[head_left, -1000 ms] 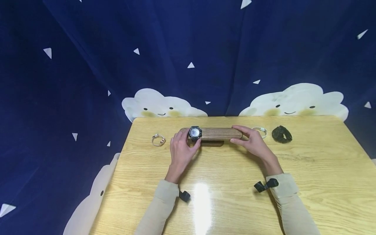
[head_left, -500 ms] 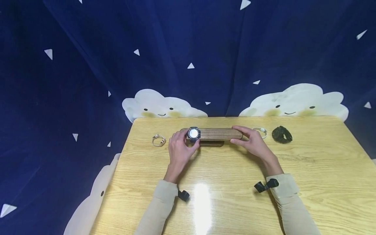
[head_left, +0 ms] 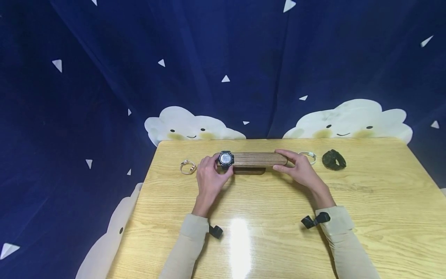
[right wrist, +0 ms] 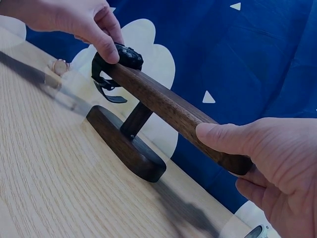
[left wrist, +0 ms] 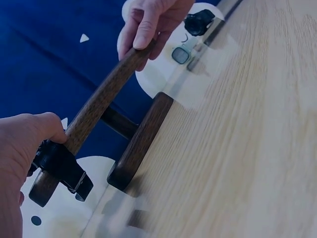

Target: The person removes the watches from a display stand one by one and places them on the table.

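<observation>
A dark wooden watch stand (head_left: pixel 258 159) has a long top bar, a short post and a rounded base (left wrist: pixel 143 141) on the table. A black digital watch (head_left: pixel 226 158) with its strap looped round the bar sits near the bar's left end, dial up. My left hand (head_left: pixel 211 180) holds this watch between thumb and fingers. At the opposite end, my right hand (head_left: pixel 301 169) grips the bar, thumb on the near side. In the right wrist view, the strap (right wrist: pixel 106 91) hangs below the bar with its end loose.
On the wooden table (head_left: pixel 271 232), a light-strapped watch (head_left: pixel 188 167) lies left of the stand. Beyond my right hand are a white watch (head_left: pixel 309 155) and another black watch (head_left: pixel 334 160). A dark blue curtain (head_left: pixel 223 58) with clouds hangs behind the table.
My left hand has slid the black watch leftward along the bar, toward its left end. The right hand keeps its grip in the same place.
</observation>
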Demonstrator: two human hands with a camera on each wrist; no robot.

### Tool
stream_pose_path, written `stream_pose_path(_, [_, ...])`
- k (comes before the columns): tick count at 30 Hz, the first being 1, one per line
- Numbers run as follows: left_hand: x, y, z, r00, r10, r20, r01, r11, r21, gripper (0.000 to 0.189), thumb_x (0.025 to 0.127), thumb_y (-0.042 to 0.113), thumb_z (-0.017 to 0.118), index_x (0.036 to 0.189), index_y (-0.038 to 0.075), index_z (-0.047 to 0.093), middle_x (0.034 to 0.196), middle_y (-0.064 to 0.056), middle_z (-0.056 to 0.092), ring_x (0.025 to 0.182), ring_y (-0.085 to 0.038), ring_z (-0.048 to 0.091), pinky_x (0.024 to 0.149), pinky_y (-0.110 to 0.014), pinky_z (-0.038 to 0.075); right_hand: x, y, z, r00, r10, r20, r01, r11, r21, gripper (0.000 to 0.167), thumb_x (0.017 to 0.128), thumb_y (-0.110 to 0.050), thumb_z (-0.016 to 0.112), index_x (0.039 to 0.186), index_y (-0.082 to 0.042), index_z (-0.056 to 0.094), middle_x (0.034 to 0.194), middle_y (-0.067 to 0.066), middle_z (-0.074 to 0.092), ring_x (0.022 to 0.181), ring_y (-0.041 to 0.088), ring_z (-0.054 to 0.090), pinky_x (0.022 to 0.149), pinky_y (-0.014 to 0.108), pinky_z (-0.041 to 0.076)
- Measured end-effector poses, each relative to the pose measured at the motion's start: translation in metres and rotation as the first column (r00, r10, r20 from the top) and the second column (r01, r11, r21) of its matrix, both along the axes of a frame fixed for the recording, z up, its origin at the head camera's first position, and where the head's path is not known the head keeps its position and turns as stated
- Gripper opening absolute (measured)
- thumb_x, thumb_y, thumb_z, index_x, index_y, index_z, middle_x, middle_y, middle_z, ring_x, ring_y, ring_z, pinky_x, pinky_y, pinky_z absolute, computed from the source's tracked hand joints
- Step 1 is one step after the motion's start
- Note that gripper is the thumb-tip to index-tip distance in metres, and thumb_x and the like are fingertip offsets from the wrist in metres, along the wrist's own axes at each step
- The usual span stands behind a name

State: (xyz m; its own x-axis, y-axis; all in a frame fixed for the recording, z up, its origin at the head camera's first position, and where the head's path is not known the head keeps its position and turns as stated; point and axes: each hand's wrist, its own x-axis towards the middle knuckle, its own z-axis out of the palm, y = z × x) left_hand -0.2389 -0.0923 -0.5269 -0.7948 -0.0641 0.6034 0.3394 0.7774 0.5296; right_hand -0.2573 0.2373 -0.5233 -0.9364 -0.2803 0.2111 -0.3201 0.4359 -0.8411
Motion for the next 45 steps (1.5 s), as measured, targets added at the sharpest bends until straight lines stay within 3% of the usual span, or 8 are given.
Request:
stream_pose_path(13, [-0.003,-0.012,-0.003,1.0,0.025,0.006,-0.025,1.0,-0.013,0.059,0.074,0.039,0.091,0.116,0.001,0.075,0.079,-0.007,0.063,0.072,-0.019,0.052,0.063,-0.03,0.046,-0.001,0.0,-0.002,1.0,0.004,0.0,-0.004,1.0,-0.011,0.059,0.091,-0.017,0.084,0.143,-0.003,0.062,0.147,0.021,0.059,0.139,0.04,0.052,0.117,0.055,0.04])
stream_pose_path(37, [-0.01,-0.035,-0.004,0.999,-0.008,-0.049,0.009,1.0,0.023,0.055,0.073,0.039,0.089,0.112,0.001,0.076,0.076,-0.008,0.062,0.068,-0.019,0.051,0.06,-0.031,0.044,-0.001,-0.001,0.001,1.0,0.003,-0.005,-0.003,1.0,-0.008,0.06,0.09,-0.017,0.084,0.143,0.0,0.061,0.145,0.023,0.061,0.136,0.04,0.055,0.116,0.056,0.042])
stream_pose_path(45, [-0.011,-0.043,0.0,1.0,-0.018,-0.014,0.018,0.999,0.036,0.056,0.072,0.038,0.09,0.112,0.001,0.076,0.076,-0.008,0.061,0.068,-0.018,0.049,0.061,-0.03,0.043,0.0,-0.001,0.001,1.0,0.003,-0.002,-0.003,1.0,-0.008,0.058,0.091,-0.017,0.084,0.142,-0.001,0.062,0.144,0.021,0.061,0.136,0.039,0.056,0.116,0.055,0.042])
